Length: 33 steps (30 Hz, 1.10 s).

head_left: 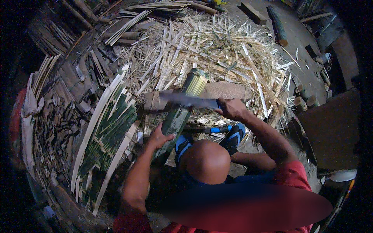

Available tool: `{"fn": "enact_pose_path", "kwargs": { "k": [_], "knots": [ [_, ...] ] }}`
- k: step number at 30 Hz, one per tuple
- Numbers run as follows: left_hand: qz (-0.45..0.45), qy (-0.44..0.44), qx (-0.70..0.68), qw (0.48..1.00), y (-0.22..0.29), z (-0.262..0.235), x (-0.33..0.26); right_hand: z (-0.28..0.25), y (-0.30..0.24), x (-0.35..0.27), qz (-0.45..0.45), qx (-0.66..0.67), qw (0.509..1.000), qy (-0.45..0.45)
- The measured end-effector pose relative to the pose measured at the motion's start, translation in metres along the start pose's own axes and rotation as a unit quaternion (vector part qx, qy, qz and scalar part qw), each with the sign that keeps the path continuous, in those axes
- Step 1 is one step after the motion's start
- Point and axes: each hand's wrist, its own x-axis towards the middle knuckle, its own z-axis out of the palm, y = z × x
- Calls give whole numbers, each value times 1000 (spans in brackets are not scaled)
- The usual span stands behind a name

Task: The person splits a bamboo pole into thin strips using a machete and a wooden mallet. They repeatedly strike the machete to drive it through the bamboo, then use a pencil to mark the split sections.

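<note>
Green bamboo (175, 123) stands tilted at center frame, a left hand (157, 136) gripping its edge, thumb across its face. The right hand's (233, 109) fingers are clamped on a knife (206, 102), its blurred blade crossing in front of the stalk and hiding part of it. A brown slab (229, 90) shows behind. Pale shavings (217, 50) fill upper center; slit strips (110, 132) lie at left, cut logs (305, 101) at right.

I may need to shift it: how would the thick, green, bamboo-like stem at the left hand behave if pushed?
Probably stiff: the thick, green, bamboo-like stem looks straight. Its rounded side suggests it might roll without the bare left hand on it.
</note>
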Motion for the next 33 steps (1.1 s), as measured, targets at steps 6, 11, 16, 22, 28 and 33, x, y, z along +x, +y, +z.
{"fn": "enact_pose_path", "kwargs": {
  "k": [6,11,16,22,28,33],
  "knots": [
    [-14,-2,35,999,7,4,-2,-6,1,4,161,186,952,183],
    [9,27,34,999,9,19,-8,-36,-58,-29,44,36,996,-61],
    [7,65,91,994,7,33,-12,-63,-60,-29,103,-34,994,20],
    [33,85,91,992,6,35,-8,-44,-22,-19,-107,-56,990,-76],
    [-10,63,116,991,22,33,-20,-60,-16,-9,181,86,973,116],
    [-5,96,108,989,27,44,-25,-51,-38,-31,-27,-68,993,-93]
  ]
}}
